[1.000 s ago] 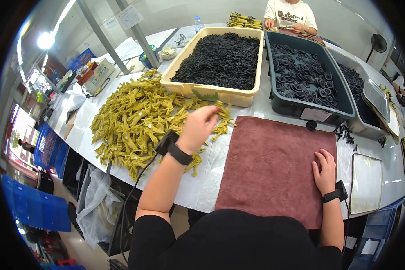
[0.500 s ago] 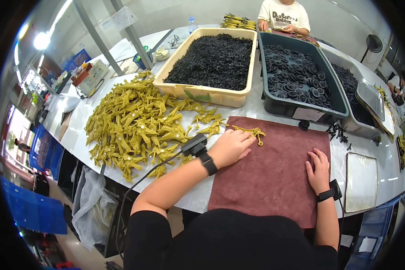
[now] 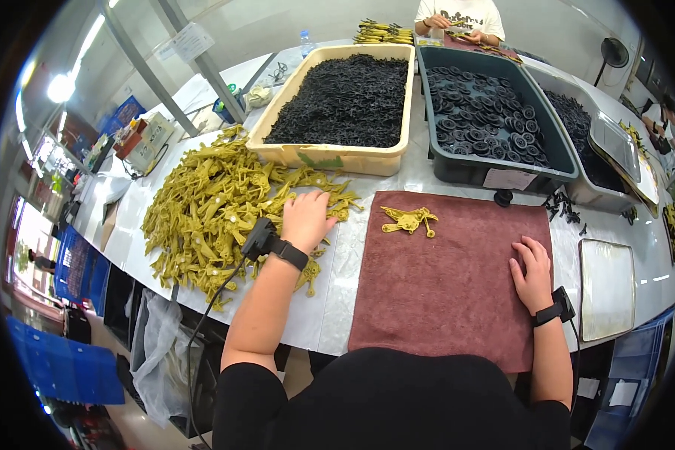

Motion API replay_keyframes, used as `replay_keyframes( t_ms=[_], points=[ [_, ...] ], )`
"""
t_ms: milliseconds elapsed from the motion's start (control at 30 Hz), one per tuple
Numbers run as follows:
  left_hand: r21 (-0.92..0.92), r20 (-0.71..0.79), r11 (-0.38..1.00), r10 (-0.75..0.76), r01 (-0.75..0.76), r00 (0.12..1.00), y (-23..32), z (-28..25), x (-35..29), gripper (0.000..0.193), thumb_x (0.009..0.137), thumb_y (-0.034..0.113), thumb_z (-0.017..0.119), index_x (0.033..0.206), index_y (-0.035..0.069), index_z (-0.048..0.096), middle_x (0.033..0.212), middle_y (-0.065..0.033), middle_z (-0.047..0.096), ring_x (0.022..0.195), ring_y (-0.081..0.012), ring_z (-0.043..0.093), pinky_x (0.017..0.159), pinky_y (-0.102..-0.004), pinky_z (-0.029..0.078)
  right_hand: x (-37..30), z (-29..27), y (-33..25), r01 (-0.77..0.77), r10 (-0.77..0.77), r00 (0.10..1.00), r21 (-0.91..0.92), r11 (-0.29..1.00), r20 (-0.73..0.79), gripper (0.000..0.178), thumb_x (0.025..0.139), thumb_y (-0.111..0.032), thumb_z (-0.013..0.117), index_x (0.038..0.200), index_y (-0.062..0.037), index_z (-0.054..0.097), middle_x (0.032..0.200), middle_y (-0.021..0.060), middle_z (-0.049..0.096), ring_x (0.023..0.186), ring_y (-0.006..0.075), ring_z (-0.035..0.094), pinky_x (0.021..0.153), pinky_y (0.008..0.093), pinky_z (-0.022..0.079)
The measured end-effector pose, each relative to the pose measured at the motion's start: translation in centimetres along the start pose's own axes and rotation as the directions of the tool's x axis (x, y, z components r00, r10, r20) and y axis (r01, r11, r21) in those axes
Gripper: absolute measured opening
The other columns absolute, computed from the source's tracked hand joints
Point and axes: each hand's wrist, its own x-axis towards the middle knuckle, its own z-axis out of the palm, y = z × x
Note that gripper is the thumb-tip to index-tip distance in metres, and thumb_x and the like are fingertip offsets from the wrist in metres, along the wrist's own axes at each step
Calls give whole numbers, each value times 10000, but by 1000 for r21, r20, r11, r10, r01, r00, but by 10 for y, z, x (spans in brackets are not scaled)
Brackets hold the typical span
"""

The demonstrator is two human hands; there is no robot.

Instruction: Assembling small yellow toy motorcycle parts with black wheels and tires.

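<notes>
My left hand (image 3: 306,222) is at the right edge of a heap of olive-yellow plastic parts (image 3: 210,210), palm down, thumb apart from the fingers. Its fingertips touch or hover over the parts there; nothing is visibly held. On the reddish-brown cloth (image 3: 442,300), close to its far edge, lies a small group of olive-yellow parts (image 3: 410,219) with thin arms and round ends. My right hand (image 3: 531,274) rests on the cloth's right side, fingers stretched out and holding nothing.
Beyond the cloth stand a cream bin (image 3: 330,159) of small black parts and a dark green bin (image 3: 495,166) of black wheels. A grey bin (image 3: 604,191) and a pale tray (image 3: 606,289) are at right. Across the table, a person (image 3: 461,26) handles parts.
My left hand has moved left from the cloth to the heap, leaving the olive-yellow parts on the cloth. My right hand stays in place.
</notes>
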Motion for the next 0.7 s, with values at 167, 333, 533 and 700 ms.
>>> replay_keyframes(
  t_ms=[167, 333, 533, 700],
  points=[
    [13, -157, 998, 65, -64, 985, -8, 8, -6, 524, 703, 324, 729, 1147, 91, 579, 1145, -62, 576, 1057, -230, 535, 887, -416, 384, 2, -1, -4, -23, 23, 999, 12, 1000, 26, 314, 823, -130, 598, 1128, -58, 577, 1260, 122, 494, 1202, 306, 424, 1006, 393, 326],
    [82, -54, 997, -5, 10, 999, -1, -4, -10, 406, 726, 299, 711, 1064, 95, 618, 1103, -66, 589, 1047, -236, 543, 865, -413, 393, 0, 0, -2, -18, 17, 1000, 30, 999, 21, 315, 811, -122, 610, 1118, -58, 580, 1249, 121, 496, 1192, 306, 431, 992, 401, 334],
    [-53, -346, 998, 11, -31, 938, -38, -9, -6, 367, 749, 269, 697, 1055, 89, 605, 1037, -77, 606, 1001, -252, 561, 833, -419, 422, -3, 1, 2, 0, 0, 1000, -20, 1000, -6, 314, 804, -121, 617, 1110, -61, 583, 1239, 121, 501, 1177, 308, 441, 978, 411, 341],
    [84, -252, 982, -142, 168, 957, -64, -14, -13, 433, 737, 286, 713, 1102, 89, 588, 1015, -84, 618, 1016, -263, 553, 850, -432, 416, 2, 1, -3, 6, -6, 1000, 9, 1000, 1, 309, 810, -128, 612, 1110, -63, 583, 1243, 120, 498, 1184, 308, 435, 981, 408, 340]
  ],
)
